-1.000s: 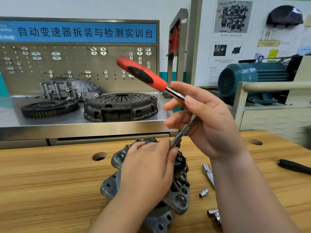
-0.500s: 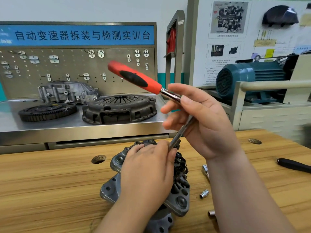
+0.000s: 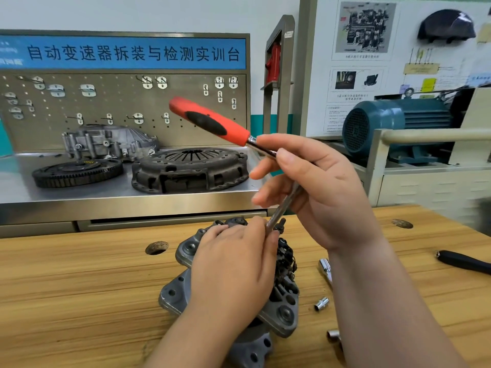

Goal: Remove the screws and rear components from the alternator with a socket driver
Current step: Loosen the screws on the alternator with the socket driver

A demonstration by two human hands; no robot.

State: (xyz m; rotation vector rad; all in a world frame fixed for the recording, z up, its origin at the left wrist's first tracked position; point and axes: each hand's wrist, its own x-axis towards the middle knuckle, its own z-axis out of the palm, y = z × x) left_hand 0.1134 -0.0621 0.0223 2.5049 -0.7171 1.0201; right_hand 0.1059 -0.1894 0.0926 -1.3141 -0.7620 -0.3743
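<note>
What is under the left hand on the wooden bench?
The alternator, its grey housing and dark rear parts showing around the left hand. The socket driver, held by the right hand, runs its shaft down behind that hand. Its tip and any screw are covered.

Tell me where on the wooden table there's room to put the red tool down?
The red tool fits on the bare table left of the alternator, below the round hole. There's also space between the right forearm and the black handle. Right of the alternator, small sockets crowd it.
</note>
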